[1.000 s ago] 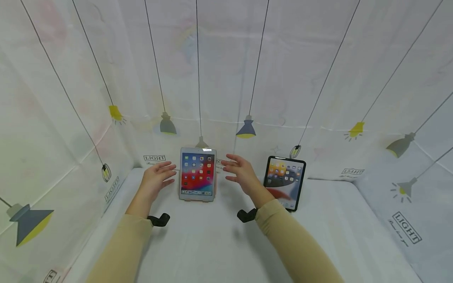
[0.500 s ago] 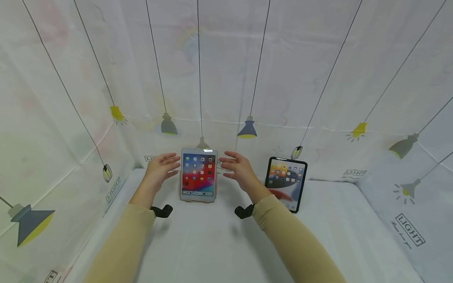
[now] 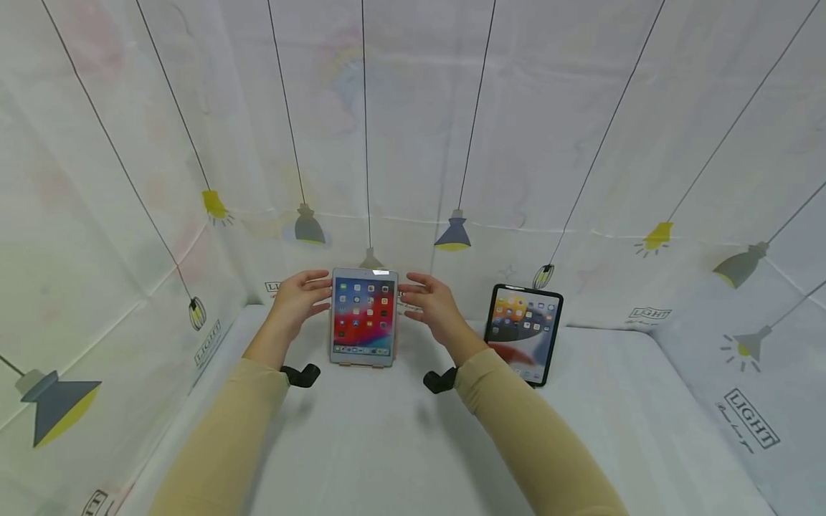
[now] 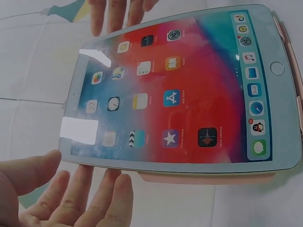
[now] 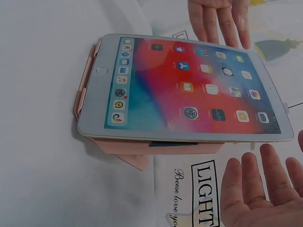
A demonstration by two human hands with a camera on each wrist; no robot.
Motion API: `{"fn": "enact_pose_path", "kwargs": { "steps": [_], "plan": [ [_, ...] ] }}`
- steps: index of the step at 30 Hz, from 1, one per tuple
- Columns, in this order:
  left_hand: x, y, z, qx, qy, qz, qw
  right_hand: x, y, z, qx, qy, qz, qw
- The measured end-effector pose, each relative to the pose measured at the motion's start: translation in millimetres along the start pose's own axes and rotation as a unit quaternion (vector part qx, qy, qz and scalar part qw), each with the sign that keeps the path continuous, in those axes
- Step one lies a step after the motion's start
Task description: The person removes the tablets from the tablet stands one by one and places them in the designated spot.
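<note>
While both arms reach forward in the head view, the left hand (image 3: 298,295) and right hand (image 3: 434,304) have drawn in over the last second and now flank the white tablet (image 3: 363,316), fingers straight and holding nothing; a grasp looks close. The tablet stands propped near the back of the white tabletop (image 3: 400,444), screen lit. A black tablet (image 3: 524,332) stands well to its right, so the right hand has free room on that side, and the front of the tabletop lies open.

In the left wrist view, the left hand's fingers (image 4: 71,198) lie just beside the tablet's long edge, apart from it. A pink case (image 4: 208,177) shows beneath.

In the right wrist view, the right hand's fingers (image 5: 251,184) hover spread near the opposite edge, not touching.
</note>
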State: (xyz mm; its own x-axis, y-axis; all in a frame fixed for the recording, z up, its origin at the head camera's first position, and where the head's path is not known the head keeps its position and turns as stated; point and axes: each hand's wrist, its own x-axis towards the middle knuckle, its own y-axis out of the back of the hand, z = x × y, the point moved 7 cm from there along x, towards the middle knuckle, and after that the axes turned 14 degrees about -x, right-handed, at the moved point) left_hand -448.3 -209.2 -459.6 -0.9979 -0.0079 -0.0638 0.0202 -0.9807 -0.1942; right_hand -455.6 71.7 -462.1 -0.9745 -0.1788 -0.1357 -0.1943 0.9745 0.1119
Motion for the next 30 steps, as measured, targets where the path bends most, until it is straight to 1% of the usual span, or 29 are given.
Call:
{"fn": "enact_pose_path", "kwargs": {
  "steps": [7, 13, 21, 26, 30],
  "plan": [
    [-0.3, 1.1, 0.0, 0.004, -0.001, 0.002, 1.0000, -0.4, -4.0, -3.0, -0.015, 0.015, 0.011, 0.9997],
    [-0.9, 1.4, 2.2, 0.006, -0.007, 0.004, 0.9999, -0.8, -5.9, -4.6, -0.028, 0.023, 0.029, 0.9989],
    [-4.6, -0.6, 5.3, -0.006, -0.008, 0.009, 0.9999, -3.6, -10.3, -8.1, -0.006, 0.029, 0.037, 0.9989],
    [-4.9, -0.1, 6.1, -0.009, -0.018, 0.004, 0.9998, -2.4, -11.4, -7.2, -0.015, 0.029, 0.051, 0.9982],
    [-4.7, 0.0, 6.5, -0.008, -0.022, 0.009, 0.9997, -1.1, -11.8, -5.9, -0.026, 0.032, 0.059, 0.9974]
  ]
}}
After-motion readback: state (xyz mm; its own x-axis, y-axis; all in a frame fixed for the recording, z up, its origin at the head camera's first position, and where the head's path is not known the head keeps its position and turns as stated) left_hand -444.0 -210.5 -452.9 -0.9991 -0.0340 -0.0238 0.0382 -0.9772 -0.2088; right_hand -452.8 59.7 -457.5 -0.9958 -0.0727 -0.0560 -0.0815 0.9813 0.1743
